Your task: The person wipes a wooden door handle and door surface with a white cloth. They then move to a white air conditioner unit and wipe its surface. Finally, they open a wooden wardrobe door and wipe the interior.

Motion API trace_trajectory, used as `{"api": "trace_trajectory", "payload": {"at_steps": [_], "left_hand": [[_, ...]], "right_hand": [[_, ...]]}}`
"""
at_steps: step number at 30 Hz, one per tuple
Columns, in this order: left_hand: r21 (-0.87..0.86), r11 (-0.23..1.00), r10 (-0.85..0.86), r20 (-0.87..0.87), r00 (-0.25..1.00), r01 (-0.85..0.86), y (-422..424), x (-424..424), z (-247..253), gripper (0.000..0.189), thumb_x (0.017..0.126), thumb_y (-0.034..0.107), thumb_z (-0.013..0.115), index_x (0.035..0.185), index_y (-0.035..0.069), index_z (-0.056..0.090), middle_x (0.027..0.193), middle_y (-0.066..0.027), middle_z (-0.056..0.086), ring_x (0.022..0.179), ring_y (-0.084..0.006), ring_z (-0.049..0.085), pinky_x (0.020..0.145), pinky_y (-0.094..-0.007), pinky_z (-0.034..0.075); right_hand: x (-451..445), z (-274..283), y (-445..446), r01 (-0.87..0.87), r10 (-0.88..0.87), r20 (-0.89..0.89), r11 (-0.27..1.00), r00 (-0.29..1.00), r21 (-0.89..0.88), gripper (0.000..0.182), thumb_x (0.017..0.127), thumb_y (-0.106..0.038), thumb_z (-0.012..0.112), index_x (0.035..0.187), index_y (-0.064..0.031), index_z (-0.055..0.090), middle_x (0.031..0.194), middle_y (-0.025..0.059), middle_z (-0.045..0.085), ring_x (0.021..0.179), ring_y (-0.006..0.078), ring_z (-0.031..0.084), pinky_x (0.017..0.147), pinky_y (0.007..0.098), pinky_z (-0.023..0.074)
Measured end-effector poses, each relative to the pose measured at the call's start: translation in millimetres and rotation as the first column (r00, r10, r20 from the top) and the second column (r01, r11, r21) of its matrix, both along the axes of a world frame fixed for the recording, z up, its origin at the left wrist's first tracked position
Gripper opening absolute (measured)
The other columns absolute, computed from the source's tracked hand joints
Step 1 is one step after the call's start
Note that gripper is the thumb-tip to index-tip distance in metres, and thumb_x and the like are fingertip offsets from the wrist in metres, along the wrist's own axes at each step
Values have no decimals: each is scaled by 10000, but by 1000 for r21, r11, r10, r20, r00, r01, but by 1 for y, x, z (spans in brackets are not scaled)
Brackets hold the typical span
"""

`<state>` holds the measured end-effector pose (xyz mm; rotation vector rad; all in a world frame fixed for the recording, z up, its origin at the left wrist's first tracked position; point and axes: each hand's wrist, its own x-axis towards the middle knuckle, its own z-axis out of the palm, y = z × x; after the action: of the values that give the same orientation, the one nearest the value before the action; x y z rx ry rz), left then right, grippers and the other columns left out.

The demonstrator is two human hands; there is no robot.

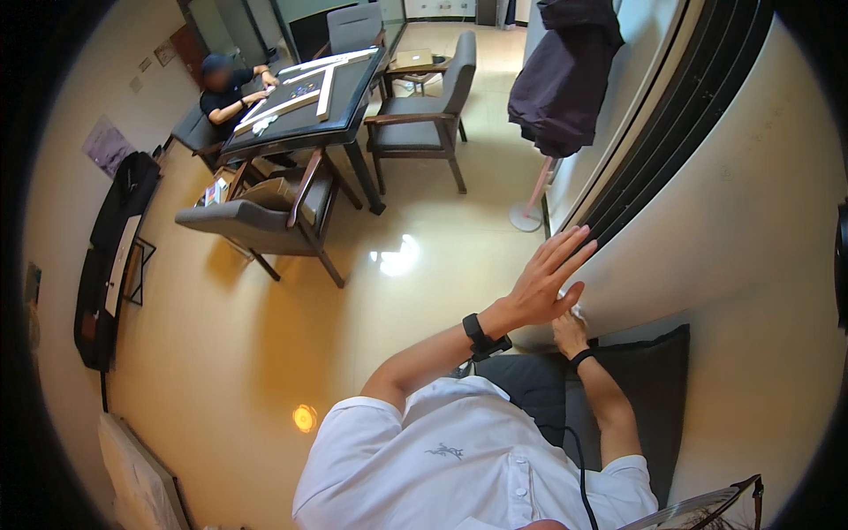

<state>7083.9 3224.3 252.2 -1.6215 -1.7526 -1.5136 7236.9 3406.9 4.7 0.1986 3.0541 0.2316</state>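
My left hand [546,281], with a black watch [487,338] at the wrist, reaches across to the right. Its fingers are extended, the thumb is apart and nothing is in it. The fingertips overlap the black grooved frame [652,152] beside the white wall [715,265]; whether they touch it I cannot tell. Below it, partly hidden by it, my right hand [571,334] wears a black wristband. Its fingers hold a small white crumpled thing [578,310], perhaps a tissue, close to the wall. Dark cushions [642,377] lie under and beside my right arm.
A dark jacket [563,86] hangs on a pink stand [530,212] ahead. Across the tiled floor [437,298], a person [225,96] sits at a mahjong table [311,126] with white tile racks. Grey chairs [258,218] surround it. A black case [112,265] leans on the left wall.
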Motion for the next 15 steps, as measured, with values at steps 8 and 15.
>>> {"api": "trace_trajectory", "payload": {"at_steps": [8,15], "left_hand": [[-8,1000,-19,96,995,20,-16,22,-25,716,794,-13,668,1485,83,510,1528,-169,485,1373,-377,489,1125,-479,421],[21,991,-133,115,984,132,-16,46,-30,408,809,-59,640,1190,78,684,1184,-129,674,1052,-338,669,880,-421,560]], "right_hand": [[-2,104,22,-129,169,-444,984,880,119,591,913,-94,546,1502,-68,509,1594,40,460,1482,181,397,1167,357,367],[-9,295,27,-10,316,-622,896,716,443,562,914,-142,634,1472,-177,575,1543,-11,524,1428,203,433,1147,405,331]]}}
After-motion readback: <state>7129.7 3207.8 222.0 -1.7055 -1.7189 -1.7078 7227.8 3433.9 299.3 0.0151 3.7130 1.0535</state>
